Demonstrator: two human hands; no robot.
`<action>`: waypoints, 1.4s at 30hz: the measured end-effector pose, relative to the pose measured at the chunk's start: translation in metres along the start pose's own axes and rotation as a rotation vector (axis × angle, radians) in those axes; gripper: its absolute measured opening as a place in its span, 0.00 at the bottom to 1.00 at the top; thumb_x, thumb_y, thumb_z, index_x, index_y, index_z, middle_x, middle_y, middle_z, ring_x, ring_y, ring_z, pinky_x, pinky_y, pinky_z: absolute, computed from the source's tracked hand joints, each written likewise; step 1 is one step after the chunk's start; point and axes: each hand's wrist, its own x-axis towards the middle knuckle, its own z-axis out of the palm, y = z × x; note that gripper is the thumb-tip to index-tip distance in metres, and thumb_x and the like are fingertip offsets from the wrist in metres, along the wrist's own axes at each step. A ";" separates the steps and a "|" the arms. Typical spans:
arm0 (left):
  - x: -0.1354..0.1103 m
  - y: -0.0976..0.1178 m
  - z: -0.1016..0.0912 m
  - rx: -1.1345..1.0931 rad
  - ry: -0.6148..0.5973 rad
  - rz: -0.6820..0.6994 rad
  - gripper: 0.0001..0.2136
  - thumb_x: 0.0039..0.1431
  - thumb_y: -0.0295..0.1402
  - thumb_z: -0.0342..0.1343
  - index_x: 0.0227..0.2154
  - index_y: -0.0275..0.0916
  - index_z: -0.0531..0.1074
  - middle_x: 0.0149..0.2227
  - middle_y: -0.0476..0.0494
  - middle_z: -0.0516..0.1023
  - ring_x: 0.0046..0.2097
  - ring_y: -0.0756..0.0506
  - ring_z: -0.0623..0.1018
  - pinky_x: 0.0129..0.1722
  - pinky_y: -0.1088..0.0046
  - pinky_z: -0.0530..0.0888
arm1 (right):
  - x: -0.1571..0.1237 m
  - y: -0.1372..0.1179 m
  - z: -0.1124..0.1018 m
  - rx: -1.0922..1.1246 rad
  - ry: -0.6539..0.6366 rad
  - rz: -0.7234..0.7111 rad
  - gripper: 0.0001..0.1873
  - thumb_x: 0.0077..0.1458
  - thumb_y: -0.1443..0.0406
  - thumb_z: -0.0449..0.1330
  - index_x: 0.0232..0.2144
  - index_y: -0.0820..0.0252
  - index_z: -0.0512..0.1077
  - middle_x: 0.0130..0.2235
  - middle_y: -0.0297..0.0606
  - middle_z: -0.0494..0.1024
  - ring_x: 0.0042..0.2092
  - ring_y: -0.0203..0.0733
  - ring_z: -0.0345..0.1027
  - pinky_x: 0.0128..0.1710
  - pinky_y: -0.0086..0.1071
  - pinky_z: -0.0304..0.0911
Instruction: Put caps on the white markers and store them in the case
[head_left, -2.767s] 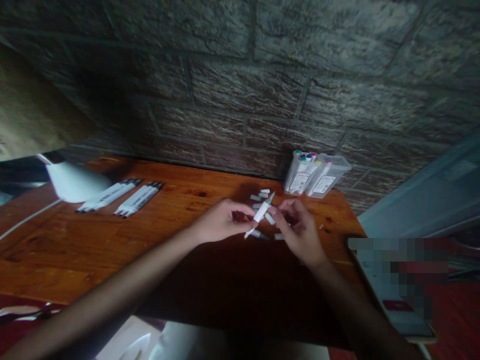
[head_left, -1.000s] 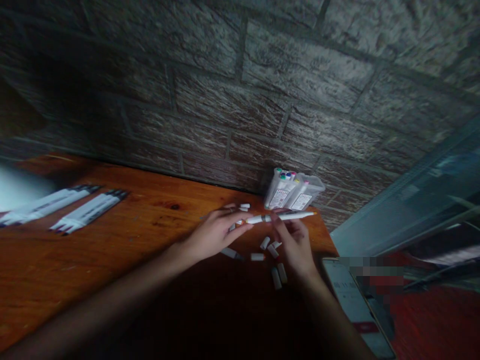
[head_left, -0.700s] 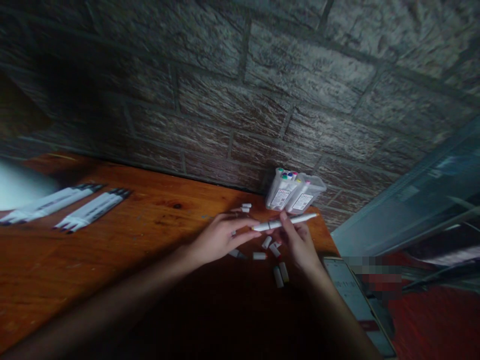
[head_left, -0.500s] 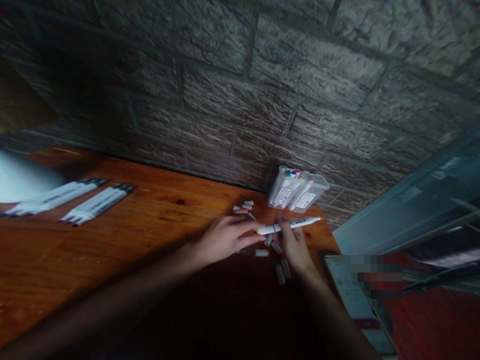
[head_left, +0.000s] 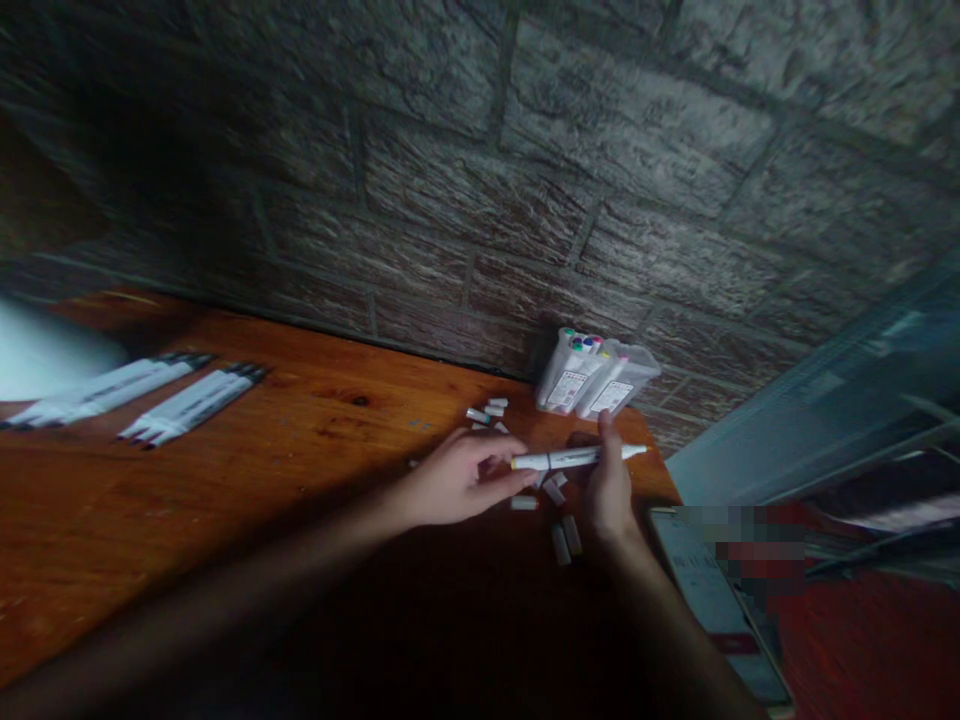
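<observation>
A white marker (head_left: 574,459) with a yellow-marked left end and its right tip bare lies level between my hands. My right hand (head_left: 611,490) is closed around it near the bare tip, thumb raised on the near side. At the yellow end, my left hand (head_left: 457,480) has its thumb and fingers curled about the barrel in a loose pinch. Loose white caps lie around and under the hands, among them one cap (head_left: 524,503) below the marker and another cap (head_left: 478,415) behind my left hand.
Two clear plastic cases (head_left: 619,385) with several markers stand by the wall at the table's back right corner. Rows of white markers (head_left: 191,404) lie at left on the wooden table (head_left: 337,370). A flat boxlike object (head_left: 712,590) sits beyond the right edge.
My right hand has slid right along the marker toward its bare tip, thumb now upright. My left fingers have shifted slightly at the yellow end.
</observation>
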 end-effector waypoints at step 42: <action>0.005 -0.064 -0.075 -0.232 0.490 -0.190 0.11 0.62 0.41 0.55 0.34 0.38 0.67 0.24 0.53 0.67 0.24 0.53 0.66 0.23 0.78 0.64 | 0.021 0.010 -0.012 -0.633 -0.258 -0.337 0.12 0.57 0.58 0.61 0.37 0.59 0.78 0.35 0.40 0.81 0.31 0.38 0.72 0.30 0.30 0.65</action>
